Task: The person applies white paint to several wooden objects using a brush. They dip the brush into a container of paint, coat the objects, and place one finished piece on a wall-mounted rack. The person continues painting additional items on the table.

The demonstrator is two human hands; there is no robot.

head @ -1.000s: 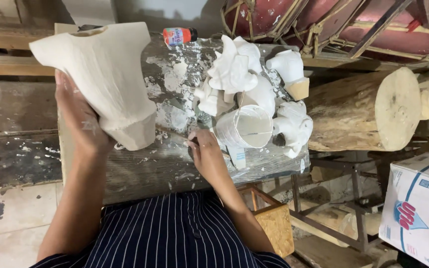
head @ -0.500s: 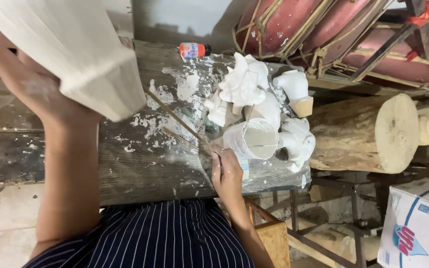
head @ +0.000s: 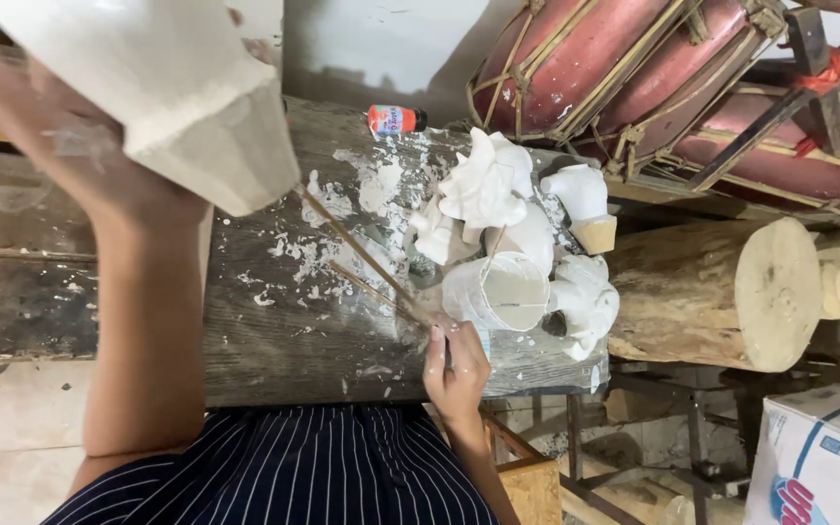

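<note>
My left hand (head: 70,165) holds up a large white-painted carved piece (head: 162,83) close to the camera at the upper left. My right hand (head: 454,365) rests at the near edge of a paint-splattered wooden board (head: 284,331) and grips two thin sticks (head: 362,262) that slant up toward the white piece's lower end. A white cup of paint (head: 498,290) stands just beyond my right hand.
Several small white-painted figures (head: 498,194) crowd the board's right side, with a small orange-capped bottle (head: 393,119) behind them. A log section (head: 712,292) lies to the right, red drums (head: 634,58) at the back, a cardboard box (head: 819,457) at the lower right.
My left hand has raised the white piece up and nearer to the camera. My right hand has drawn back toward the board's near edge, with the sticks now pointing up at the piece.
</note>
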